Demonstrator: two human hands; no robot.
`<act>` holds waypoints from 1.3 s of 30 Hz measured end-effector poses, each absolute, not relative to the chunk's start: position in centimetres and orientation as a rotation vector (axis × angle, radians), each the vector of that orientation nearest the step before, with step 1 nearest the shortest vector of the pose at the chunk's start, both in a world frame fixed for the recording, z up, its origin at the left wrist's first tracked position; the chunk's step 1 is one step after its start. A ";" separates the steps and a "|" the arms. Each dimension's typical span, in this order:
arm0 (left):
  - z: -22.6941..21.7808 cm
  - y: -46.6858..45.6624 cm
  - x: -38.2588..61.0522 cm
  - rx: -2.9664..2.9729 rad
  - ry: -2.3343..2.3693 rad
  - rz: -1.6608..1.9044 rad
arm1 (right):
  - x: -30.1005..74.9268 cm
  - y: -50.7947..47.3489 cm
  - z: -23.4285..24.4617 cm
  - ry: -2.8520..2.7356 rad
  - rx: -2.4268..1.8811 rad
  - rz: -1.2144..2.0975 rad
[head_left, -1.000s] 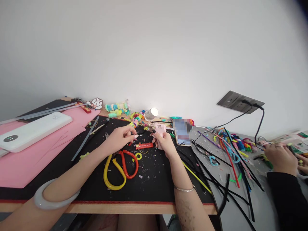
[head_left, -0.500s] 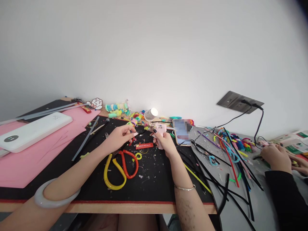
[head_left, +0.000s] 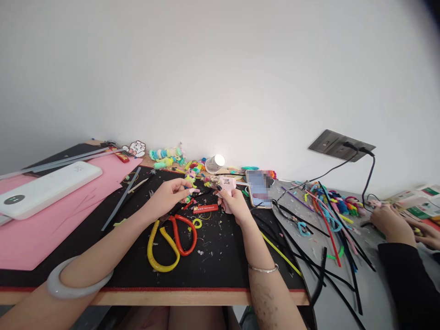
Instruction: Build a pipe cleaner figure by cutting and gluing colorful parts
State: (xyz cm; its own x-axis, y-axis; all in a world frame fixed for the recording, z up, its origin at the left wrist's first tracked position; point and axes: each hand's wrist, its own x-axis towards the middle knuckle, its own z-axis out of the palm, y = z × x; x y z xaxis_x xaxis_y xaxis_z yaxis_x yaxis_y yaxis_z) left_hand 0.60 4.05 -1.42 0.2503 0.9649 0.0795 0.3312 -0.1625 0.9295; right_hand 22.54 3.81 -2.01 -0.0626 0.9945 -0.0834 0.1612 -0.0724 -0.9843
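My left hand (head_left: 173, 195) is closed, thumb and fingers pinched on a small multicoloured fuzzy figure (head_left: 190, 175); part of it is hidden behind the fingers. My right hand (head_left: 232, 200) is wrapped round a pink glue gun (head_left: 227, 183), whose nozzle end points left toward the figure, with a small gap between them. Below my left hand lie scissors with one yellow handle and one red handle (head_left: 185, 251); my wrist covers part of their blades. A red strip with printed text (head_left: 205, 209) rests on the black mat between my hands, beside a yellow ring (head_left: 197, 223).
A paper cup (head_left: 215, 163) and a phone (head_left: 259, 190) stand near the wall. Pink sheets (head_left: 65, 215) and a white power bank (head_left: 51, 189) lie left. Black pipe cleaners (head_left: 309, 256) spread right, near another person's hand (head_left: 393, 224). Cords hang from the wall socket (head_left: 340, 145).
The small figure has shifted slightly and shows more above and below my left fingers. My right hand keeps its hold on the glue gun, almost unmoved.
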 end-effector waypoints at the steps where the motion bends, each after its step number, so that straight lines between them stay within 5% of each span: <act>1: -1.3 4.0 0.7 1.670 1.213 0.924 | 22.5 3.8 -2.0 -1.341 -1.363 1.229; 39: -1.3 3.0 1.5 2.007 1.228 0.772 | 22.8 4.1 -2.9 -1.456 -1.381 1.187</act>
State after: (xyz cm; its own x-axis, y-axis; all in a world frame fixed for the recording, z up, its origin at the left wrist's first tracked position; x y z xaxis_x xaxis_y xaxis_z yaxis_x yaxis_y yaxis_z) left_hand 1.51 3.03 -1.25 0.3871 0.9105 0.1456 0.5258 -0.3477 0.7763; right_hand 22.84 4.09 -2.85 -0.0970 0.9936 -0.0573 0.2566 -0.0307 -0.9660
